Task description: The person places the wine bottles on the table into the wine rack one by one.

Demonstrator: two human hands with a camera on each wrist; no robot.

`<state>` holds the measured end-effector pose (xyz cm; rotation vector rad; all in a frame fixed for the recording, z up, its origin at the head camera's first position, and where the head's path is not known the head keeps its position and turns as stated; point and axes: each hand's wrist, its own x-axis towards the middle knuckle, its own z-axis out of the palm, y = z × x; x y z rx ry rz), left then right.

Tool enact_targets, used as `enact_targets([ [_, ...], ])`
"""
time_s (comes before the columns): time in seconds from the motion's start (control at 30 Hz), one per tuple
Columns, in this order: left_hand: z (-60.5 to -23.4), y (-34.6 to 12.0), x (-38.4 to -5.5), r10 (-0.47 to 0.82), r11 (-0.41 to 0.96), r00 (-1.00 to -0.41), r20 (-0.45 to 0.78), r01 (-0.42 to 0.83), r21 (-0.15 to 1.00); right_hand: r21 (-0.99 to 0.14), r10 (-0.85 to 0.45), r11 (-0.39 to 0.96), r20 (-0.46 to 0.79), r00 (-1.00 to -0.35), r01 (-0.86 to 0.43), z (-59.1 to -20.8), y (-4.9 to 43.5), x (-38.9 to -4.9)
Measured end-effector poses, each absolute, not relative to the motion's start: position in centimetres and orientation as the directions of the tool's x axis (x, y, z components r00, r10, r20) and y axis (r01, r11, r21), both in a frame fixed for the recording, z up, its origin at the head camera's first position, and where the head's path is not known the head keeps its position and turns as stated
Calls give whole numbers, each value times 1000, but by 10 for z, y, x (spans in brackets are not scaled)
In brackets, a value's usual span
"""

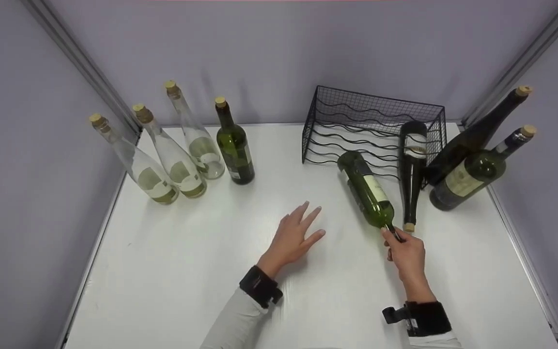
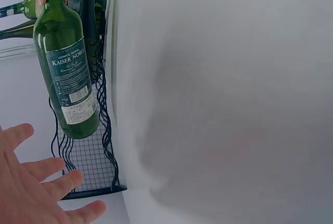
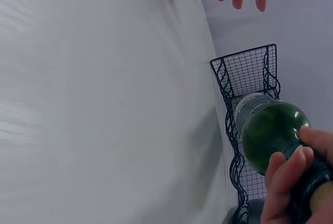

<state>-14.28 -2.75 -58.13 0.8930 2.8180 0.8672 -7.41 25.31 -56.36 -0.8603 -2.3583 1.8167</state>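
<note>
My right hand (image 1: pixel 409 252) grips a green wine bottle (image 1: pixel 368 189) by its neck. The bottle is tilted, its base toward the front of a black wire wine rack (image 1: pixel 376 131). In the left wrist view its dark label (image 2: pixel 70 73) faces the camera, and in the right wrist view the corked neck points back past the fingers. On the rack's right side lies a dark bottle (image 1: pixel 412 169), its corked neck toward me, just beside the held one. My left hand (image 1: pixel 291 237) hovers left of the held bottle with fingers spread, touching nothing.
Two corked bottles, a dark one (image 1: pixel 477 131) and a labelled green one (image 1: pixel 472 174), stand right of the rack. At the left stand several clear corked bottles (image 1: pixel 150 177) and a green bottle (image 1: pixel 235 150). Pale walls (image 1: pixel 259 48) enclose the white table (image 1: pixel 172 271).
</note>
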Motion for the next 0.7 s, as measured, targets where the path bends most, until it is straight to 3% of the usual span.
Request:
enact_targets([
  [0.7,-582,-10,-139,557,672,-823,111,526,521,-922,595,84,-258,-761,378,-580,251,-94],
])
